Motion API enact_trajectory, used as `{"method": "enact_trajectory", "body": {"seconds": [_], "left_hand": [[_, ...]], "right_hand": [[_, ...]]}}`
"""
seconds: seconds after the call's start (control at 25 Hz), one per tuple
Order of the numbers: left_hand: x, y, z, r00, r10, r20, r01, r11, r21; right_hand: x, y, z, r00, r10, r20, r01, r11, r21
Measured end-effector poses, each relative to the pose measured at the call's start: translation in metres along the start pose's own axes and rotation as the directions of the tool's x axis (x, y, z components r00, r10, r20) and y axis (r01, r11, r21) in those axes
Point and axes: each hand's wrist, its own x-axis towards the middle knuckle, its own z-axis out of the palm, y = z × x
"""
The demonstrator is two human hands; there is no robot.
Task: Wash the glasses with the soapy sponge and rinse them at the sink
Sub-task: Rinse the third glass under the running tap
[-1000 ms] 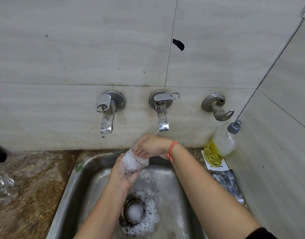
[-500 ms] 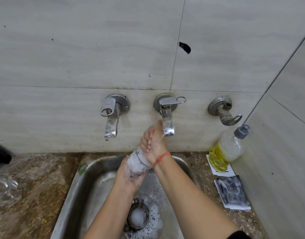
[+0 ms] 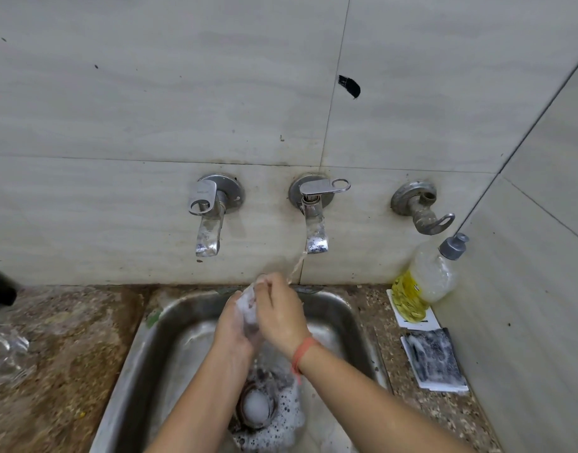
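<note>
Soapy glass [image 3: 248,310]: foam-coated, held above the back half of the sink [image 3: 143,338]. Left grip [image 3: 232,326]: curled round the glass's lower body. Right grip [image 3: 281,318]: fingers curled over its upper part; orange wristband [image 3: 302,353] on that wrist. Middle tap [image 3: 315,223], above the sink's back edge: thin stream falls onto the hands. Drain [image 3: 256,403]: ringed with suds. Sponge [image 3: 434,358]: soapy, flat on the desk [image 3: 68,354] right of the sink; dish-soap bottle [image 3: 424,282] behind it. Clear glassware [image 3: 3,351], blurred: left of the sink.

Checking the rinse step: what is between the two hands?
A foamy glass, held by the left hand and right hand, just below the running tap; the head view shows it.
</note>
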Motion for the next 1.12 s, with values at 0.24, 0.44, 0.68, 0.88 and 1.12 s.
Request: {"method": "enact_trajectory", "body": {"seconds": [0.24, 0.44, 0.68, 0.88, 1.12], "left_hand": [[-0.016, 0.012, 0.003, 0.989, -0.104, -0.109, 0.122, 0.977, 0.177], [-0.014, 0.010, 0.011, 0.994, -0.032, -0.103, 0.059, 0.961, 0.269], [-0.007, 0.017, -0.009, 0.963, -0.268, 0.011, 0.255, 0.926, 0.280], [0.000, 0.011, -0.012, 0.998, -0.051, 0.028, 0.050, 0.998, 0.024], [-0.007, 0.014, 0.010, 0.992, -0.111, -0.054, 0.117, 0.986, 0.118]], "right_hand": [[-0.002, 0.069, -0.056, 0.536, -0.684, 0.494, 0.810, 0.252, -0.530], [-0.033, 0.025, -0.027, 0.892, -0.386, 0.235, 0.448, 0.822, -0.352], [-0.010, 0.048, -0.048, 0.549, -0.726, 0.413, 0.799, 0.312, -0.514], [-0.027, 0.016, -0.016, 0.896, -0.424, 0.132, 0.438, 0.796, -0.417], [-0.005, 0.036, -0.064, 0.470, -0.743, 0.476, 0.833, 0.196, -0.518]]}}
